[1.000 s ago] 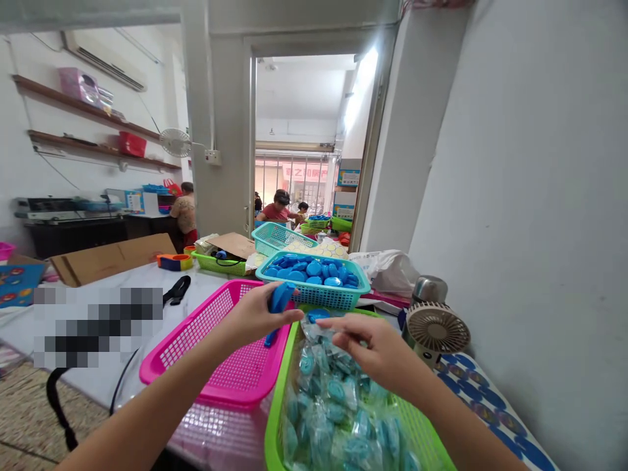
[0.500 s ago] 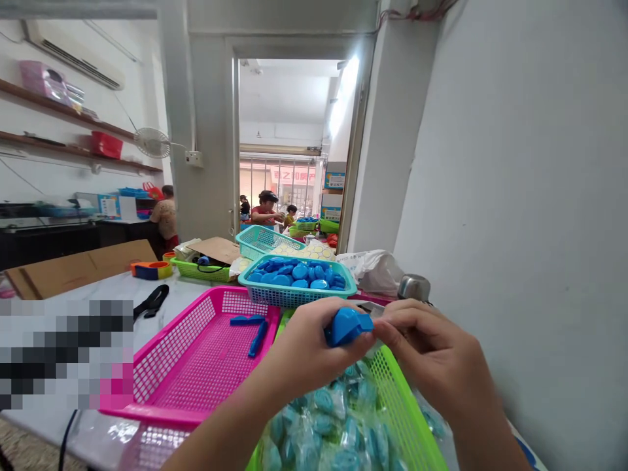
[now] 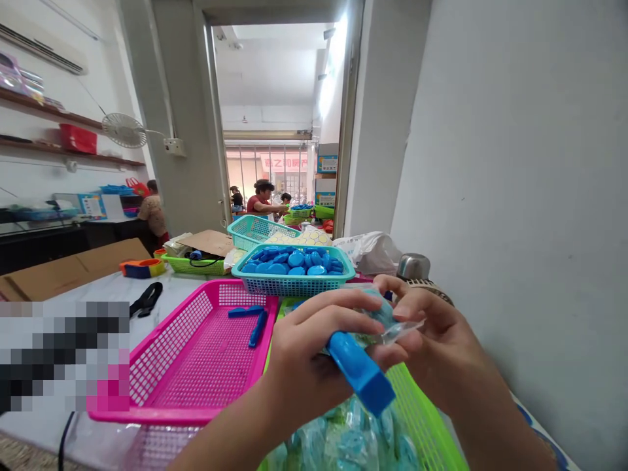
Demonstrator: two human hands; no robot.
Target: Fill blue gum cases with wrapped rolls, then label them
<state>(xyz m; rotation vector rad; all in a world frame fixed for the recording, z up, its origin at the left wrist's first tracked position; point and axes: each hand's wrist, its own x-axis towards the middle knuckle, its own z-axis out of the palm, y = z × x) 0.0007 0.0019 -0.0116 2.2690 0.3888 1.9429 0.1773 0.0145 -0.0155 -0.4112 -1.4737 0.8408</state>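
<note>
Between my left hand [image 3: 324, 333] and my right hand [image 3: 426, 327] is a clear plastic packet [image 3: 385, 314] with a light blue piece inside, pinched by the fingers of both. A blue plastic clip [image 3: 360, 373] is also held in my left hand, sticking out below the fingers toward me. Under the hands, a green basket [image 3: 424, 415] contains several bagged light blue pieces [image 3: 350, 435]. To the left, a pink basket [image 3: 196, 366] has a few blue clips [image 3: 258, 328] in its far right part.
Behind the hands stands a teal basket [image 3: 294, 286] full of round blue pieces. A metal container [image 3: 413, 267] and a white plastic bag [image 3: 375, 252] are at the back right. An orange and blue tape ring [image 3: 142, 267] lies back left. People are beyond the doorway.
The blue clip has turned to point down toward me in my left hand. The clear packet now shows between both hands. The view has shifted, moving the background left and up.
</note>
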